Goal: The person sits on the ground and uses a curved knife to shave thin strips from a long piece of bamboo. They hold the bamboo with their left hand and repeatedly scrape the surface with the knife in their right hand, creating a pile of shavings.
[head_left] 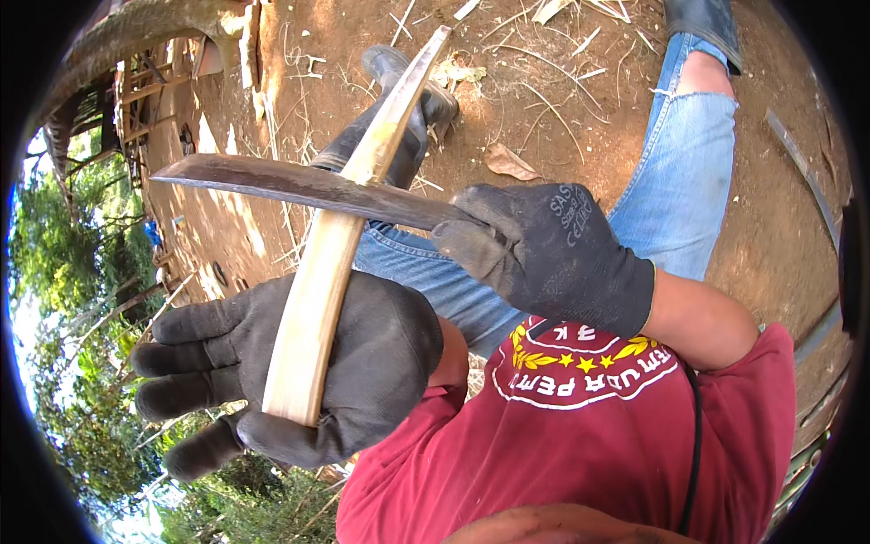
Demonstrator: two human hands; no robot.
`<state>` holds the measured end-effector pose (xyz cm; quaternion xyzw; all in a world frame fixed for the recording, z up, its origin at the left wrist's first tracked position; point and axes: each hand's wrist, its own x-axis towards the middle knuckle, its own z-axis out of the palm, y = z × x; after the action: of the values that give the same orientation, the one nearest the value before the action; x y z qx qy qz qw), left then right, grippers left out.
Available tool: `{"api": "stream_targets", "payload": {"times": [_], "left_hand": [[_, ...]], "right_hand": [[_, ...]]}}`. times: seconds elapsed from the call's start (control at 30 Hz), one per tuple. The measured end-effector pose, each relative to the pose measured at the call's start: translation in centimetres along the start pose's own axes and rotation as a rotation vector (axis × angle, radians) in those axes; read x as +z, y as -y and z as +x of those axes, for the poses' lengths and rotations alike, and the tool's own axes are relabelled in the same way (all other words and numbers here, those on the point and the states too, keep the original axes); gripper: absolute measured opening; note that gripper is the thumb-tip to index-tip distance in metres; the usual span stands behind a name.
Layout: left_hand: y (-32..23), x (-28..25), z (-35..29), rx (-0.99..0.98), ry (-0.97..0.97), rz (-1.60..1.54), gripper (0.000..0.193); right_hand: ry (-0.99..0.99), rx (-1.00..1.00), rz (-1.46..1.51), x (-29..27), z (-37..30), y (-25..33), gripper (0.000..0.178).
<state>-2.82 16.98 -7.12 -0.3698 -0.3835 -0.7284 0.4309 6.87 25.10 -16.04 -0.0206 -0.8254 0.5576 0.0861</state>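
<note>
My left hand (349,354), in a black work glove, is palm up with its fingers stretched out. Across that palm lies a whittled strip of pale wood (317,299), its lower end tucked against the base of the thumb and its tapered end pointing away from me. My right hand (553,249), gloved alike, is closed round the grip of a machete (272,181); the grip itself is hidden in the glove. The dark blade reaches left and crosses over the wood, beyond the left palm. Whether its edge touches the wood I cannot tell.
My legs in blue jeans (684,172) and dark boots (385,68) are spread on brown earth strewn with wood shavings. A dry leaf (510,161) lies between them. At the right is a long grey strip (802,172). Green plants and a wooden structure (149,91) stand at left.
</note>
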Motion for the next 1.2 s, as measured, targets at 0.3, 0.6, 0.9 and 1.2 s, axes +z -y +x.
{"api": "stream_targets", "payload": {"times": [0.3,0.6,0.9,1.2], "left_hand": [[1.0,-0.1,-0.4,-0.071,-0.019,-0.093,0.047],[1.1,-1.0,0.5,-0.076,0.02,-0.05,0.045],[1.4,-1.7,1.1,-0.109,-0.026,-0.007,0.044],[-0.4,-3.3,1.9,-0.656,-0.269,-0.664,0.047]], "right_hand": [[-0.07,0.049,-0.04,-0.2,0.5,-1.8,0.033],[-0.139,-0.006,-0.133,1.1,0.3,-2.3,0.045],[-0.136,-0.264,-0.4,1.2,0.4,-1.8,0.052],[-0.028,-0.231,-0.266,0.3,0.0,1.0,0.049]]}}
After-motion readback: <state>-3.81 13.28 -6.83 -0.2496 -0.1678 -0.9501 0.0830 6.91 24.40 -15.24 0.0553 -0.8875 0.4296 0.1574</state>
